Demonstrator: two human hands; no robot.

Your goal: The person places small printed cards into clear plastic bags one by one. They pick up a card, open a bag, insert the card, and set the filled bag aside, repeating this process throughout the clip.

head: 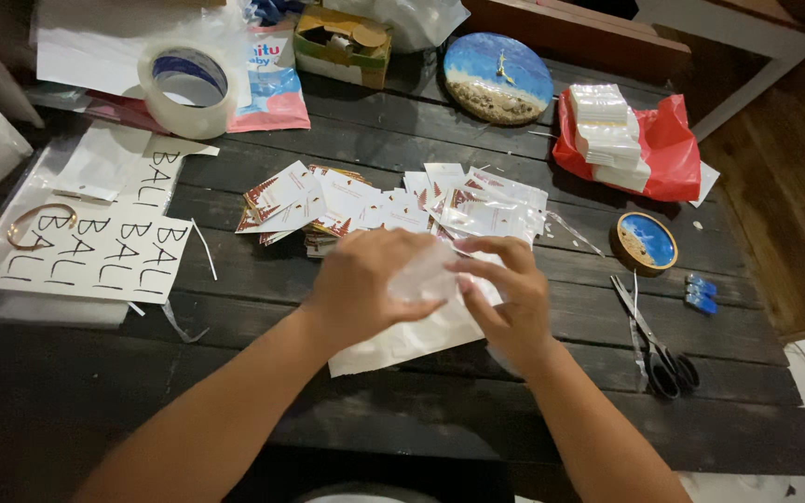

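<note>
My left hand and my right hand meet over the middle of a dark wooden table. Both pinch a small clear plastic sleeve between the fingers. Under the hands lies a white sheet of paper. Just beyond them spreads a loose pile of small white cards with red-brown printed corners, some in clear sleeves.
Black-handled scissors lie right of my hands, next to a small round blue painted disc and a larger one. A stack of clear bags rests on a red bag. A tape roll, lettered sheets and a bangle lie left.
</note>
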